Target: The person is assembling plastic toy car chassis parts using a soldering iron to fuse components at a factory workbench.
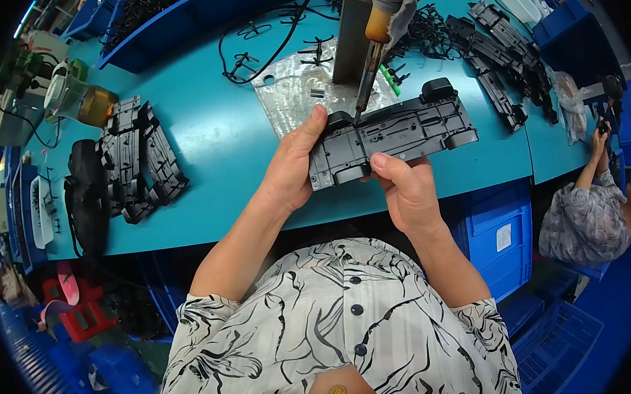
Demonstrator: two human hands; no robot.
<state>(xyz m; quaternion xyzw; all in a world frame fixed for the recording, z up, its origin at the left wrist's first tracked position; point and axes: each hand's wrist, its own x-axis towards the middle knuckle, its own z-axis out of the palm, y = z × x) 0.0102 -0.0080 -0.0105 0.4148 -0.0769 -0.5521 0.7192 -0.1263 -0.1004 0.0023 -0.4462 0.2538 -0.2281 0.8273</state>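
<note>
Both my hands grip a black plastic toy-car chassis (399, 134), its detailed face turned up toward me. My left hand (291, 166) closes round its left end, thumb on top near the far corner. Along the near edge my right hand (410, 190) pinches it, thumb on the upper face and fingers underneath. From above, the dark metal tip of a soldering iron (367, 80) with an amber handle comes down to the chassis's far edge, by the left-hand wheel arch. Cloth is wrapped round the iron's top. Under and behind the chassis lies a scuffed metal plate (290, 92).
More black chassis (133, 155) lie stacked on the left of the teal table (211, 168), beside a black pouch (88, 191) and a jug of amber liquid (78, 100). Further chassis (500, 59) lie right. A blue bin (200, 18) of black parts stands behind; another person (587, 214) sits right.
</note>
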